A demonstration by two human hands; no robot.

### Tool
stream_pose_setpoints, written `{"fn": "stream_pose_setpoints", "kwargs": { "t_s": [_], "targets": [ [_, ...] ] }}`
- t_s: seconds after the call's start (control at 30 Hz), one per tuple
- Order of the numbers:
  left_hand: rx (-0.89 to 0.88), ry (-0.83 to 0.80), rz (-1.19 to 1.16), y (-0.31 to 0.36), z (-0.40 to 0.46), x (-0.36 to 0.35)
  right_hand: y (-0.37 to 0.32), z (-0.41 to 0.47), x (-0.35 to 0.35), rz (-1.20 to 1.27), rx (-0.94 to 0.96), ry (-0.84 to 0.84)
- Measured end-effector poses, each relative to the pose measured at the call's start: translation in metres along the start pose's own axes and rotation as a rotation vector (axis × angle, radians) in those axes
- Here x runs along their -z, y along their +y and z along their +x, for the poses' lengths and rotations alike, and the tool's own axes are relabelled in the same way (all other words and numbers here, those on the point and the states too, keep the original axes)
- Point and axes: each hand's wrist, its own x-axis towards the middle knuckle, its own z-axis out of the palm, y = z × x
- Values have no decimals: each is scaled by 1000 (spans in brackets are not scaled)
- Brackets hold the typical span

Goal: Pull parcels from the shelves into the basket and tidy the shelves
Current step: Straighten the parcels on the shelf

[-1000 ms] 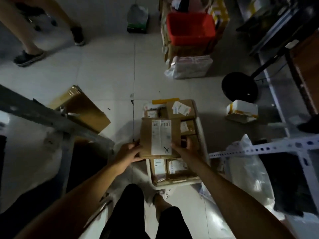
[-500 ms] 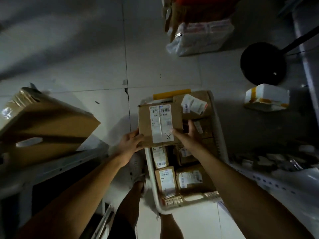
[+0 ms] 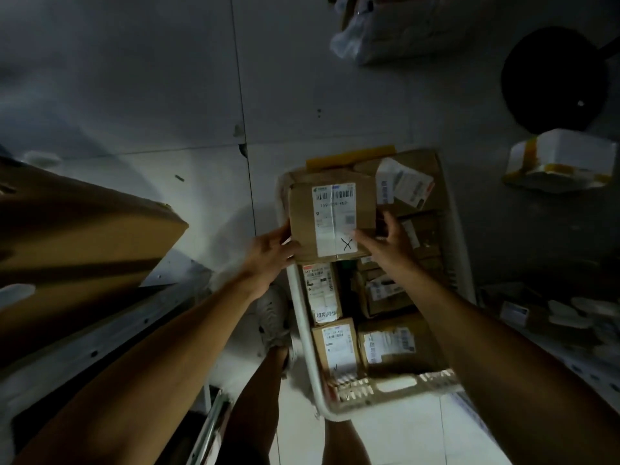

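Dim grey floor tiles (image 3: 188, 105) surround a pale plastic basket (image 3: 306, 357) packed with cardboard parcels. Over its far end, a brown labelled parcel (image 3: 303, 226) marked with an X sits between both hands. Left hand (image 3: 268, 251) grips the parcel's near left corner, fingers curled along its side. Right hand (image 3: 385, 241) holds the near right edge, thumb on the label, fingers spread past the right side. Just beneath the fingertips lie more basket parcels. Well left of the left hand, a large carton (image 3: 84, 236) rests on a metal shelf (image 3: 100, 333).
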Motion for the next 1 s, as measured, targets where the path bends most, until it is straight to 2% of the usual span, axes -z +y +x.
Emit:
{"fn": "stream_pose_setpoints", "kwargs": {
  "t_s": [0.47, 0.73, 1.0],
  "targets": [
    [72, 80, -80, -30, 1, -7, 21, -1, -5, 49, 86, 0],
    [66, 131, -91, -15, 31, -2, -3, 28, -19, 0, 132, 41],
    [45, 149, 24, -3, 55, 0, -2, 54, -37, -56, 22, 94]
  ]
}}
